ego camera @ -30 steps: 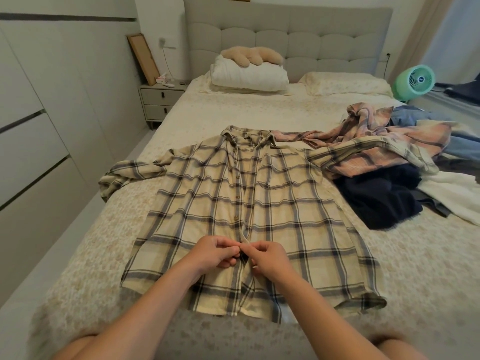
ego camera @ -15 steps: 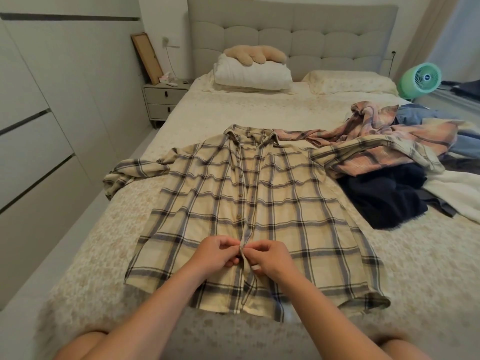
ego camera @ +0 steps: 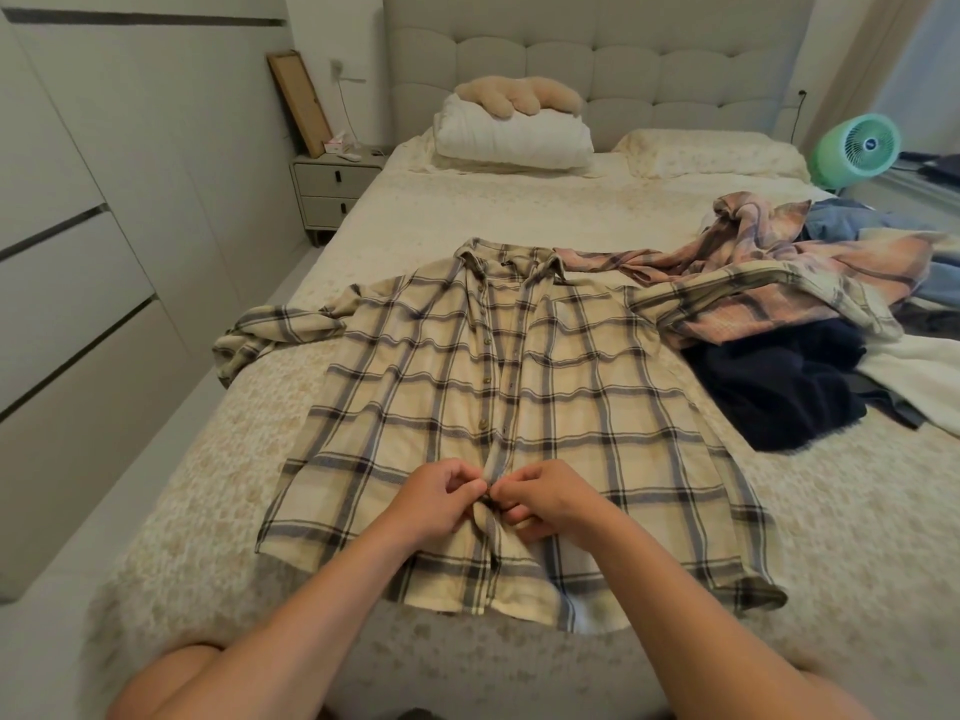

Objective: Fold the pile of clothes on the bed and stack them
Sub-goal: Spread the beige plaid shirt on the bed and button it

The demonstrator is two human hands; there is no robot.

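Your left hand [ego camera: 434,504] and right hand [ego camera: 545,504] pinch the placket of the cream plaid shirt [ego camera: 519,402], spread flat on the bed [ego camera: 519,210]; unfolded clothes pile [ego camera: 810,324] lies at two o'clock.

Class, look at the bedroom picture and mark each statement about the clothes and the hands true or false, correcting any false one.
1. The cream plaid shirt lies spread flat on the bed, collar toward the headboard. True.
2. Both hands pinch the shirt's front near its lower buttons. True: the left hand and right hand meet at the placket.
3. The unfolded pile lies on the left of the shirt. False: the pink plaid shirt and dark navy garment lie on its right.
4. The green fan stands on the nightstand. False: it stands beyond the bed's right side; the nightstand is on the left.
5. A stack of folded clothes sits beside the shirt. False: none shows.
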